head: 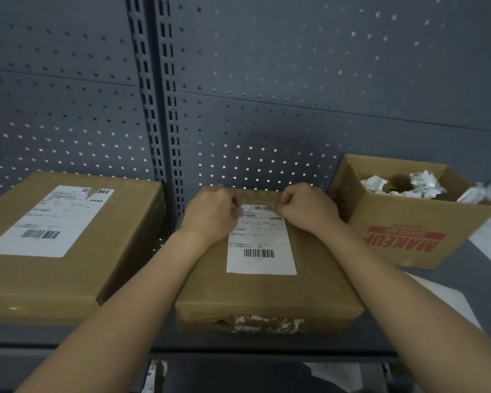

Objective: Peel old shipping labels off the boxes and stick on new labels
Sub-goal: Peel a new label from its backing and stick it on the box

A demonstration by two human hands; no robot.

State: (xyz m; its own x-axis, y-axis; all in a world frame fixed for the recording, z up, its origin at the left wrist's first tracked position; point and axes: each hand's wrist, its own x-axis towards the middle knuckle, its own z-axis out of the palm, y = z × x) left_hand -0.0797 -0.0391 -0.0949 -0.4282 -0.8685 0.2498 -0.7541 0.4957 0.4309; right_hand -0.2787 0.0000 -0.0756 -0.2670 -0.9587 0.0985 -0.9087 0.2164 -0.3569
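A closed brown cardboard box [318, 279] lies on the shelf straight ahead, with a white shipping label [260, 245] on its top. My left hand [213, 214] pinches the label's far left corner with curled fingers. At the far right corner my right hand [306, 208] pinches the label the same way. The label's near part lies flat on the box. Torn white paper residue [267, 323] marks the box's front face.
A larger closed box [119, 251] with its own white label [51, 219] sits to the left. At the right stands an open box [408, 231] printed MAKEUP, holding crumpled white papers [420, 184]. A grey pegboard wall [267, 95] rises behind. The shelf edge [238, 351] runs below.
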